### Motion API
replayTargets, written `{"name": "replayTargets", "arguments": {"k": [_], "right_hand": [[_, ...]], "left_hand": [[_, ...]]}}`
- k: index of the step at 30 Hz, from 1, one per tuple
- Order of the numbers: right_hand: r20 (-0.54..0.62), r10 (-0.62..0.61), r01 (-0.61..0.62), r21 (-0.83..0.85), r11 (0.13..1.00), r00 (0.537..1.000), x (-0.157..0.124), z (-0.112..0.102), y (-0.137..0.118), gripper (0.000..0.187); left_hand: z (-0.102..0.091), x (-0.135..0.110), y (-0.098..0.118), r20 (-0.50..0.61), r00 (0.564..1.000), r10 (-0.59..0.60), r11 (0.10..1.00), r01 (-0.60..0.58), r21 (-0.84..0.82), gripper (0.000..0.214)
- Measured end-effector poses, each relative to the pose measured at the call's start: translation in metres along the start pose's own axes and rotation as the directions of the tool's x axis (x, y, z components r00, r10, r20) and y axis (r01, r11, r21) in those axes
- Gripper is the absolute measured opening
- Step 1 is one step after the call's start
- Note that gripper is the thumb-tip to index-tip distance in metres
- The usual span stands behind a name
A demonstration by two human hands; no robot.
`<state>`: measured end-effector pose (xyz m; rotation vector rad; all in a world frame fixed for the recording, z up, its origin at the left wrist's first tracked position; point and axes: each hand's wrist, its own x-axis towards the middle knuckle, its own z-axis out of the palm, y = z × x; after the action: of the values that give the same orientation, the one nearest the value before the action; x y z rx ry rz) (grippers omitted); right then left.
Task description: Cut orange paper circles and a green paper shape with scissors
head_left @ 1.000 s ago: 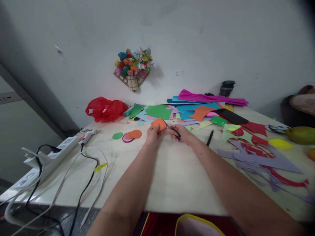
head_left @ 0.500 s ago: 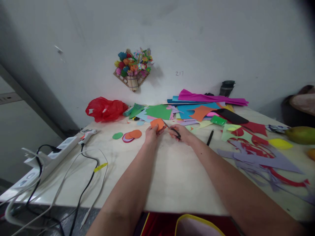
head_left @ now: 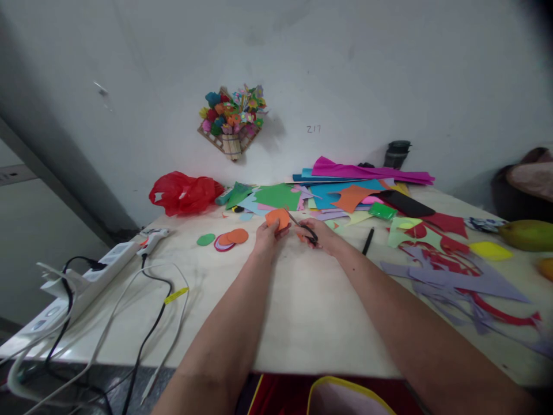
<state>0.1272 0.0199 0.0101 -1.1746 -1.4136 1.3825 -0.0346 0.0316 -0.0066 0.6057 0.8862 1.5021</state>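
red plastic bag (head_left: 185, 195) | white power strip (head_left: 95, 278) | flower decoration (head_left: 233, 118) on wall (head_left: 367, 75) | dark cup (head_left: 397, 155)

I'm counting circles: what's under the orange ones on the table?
Under the orange circles, a lilac rim and a red rim show; anything they fully cover is hidden.

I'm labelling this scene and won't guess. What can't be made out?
In the head view:
Scissors: handles partly hidden by the right hand; tips too small to tell if touching the orange paper.
Orange paper: lower edge partly covered by the left hand.
Red disc: mostly covered by discs on it.
Orange item: cut off by the right edge.
Yellow tag: any print too small.
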Motion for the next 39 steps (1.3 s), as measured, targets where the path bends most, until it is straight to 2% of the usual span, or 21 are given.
{"name": "replayTargets", "arguments": {"k": [3,9,16,21,29,36,39], "right_hand": [[-0.036,0.059,-0.057,0.042,0.997,0.998,-0.0044,0.0001,-0.0044,0.015],[0.01,0.035,-0.035,-0.062,0.997,0.999,-0.0063,-0.0034,-0.0057,0.016],[0.02,0.042,-0.041,-0.06,0.997,0.999,-0.0054,-0.0038,-0.0042,0.011],[0.019,0.045,-0.044,-0.057,0.997,0.999,-0.0048,-0.0041,-0.0043,0.01],[0.006,0.049,-0.049,-0.057,0.997,0.999,-0.0039,-0.0047,-0.0033,0.009],[0.009,0.059,-0.058,-0.043,0.997,0.998,-0.0055,-0.0043,-0.0051,0.005],[0.011,0.053,-0.052,-0.038,0.998,0.999,-0.0063,-0.0041,-0.0061,0.005]], "left_hand": [[0.0027,-0.0042,0.0021,0.006,1.0,-0.01,1.0,0.01,0.015,0.024],[0.0053,-0.0069,0.0027,0.021,1.0,-0.006,1.0,0.006,0.006,0.02],[0.0018,-0.0041,0.0011,0.054,0.998,-0.015,0.999,0.013,0.035,0.023],[0.002,-0.0044,0.0016,0.049,0.999,-0.022,0.998,0.019,0.057,0.017],[0.0012,-0.004,0.0007,0.045,0.999,-0.004,0.997,0.0,0.079,0.03],[0.0035,-0.0058,0.0017,0.055,0.998,-0.002,0.998,-0.002,0.066,0.009],[0.0029,-0.0051,0.0013,0.065,0.998,-0.009,0.997,0.004,0.072,0.013]]}}
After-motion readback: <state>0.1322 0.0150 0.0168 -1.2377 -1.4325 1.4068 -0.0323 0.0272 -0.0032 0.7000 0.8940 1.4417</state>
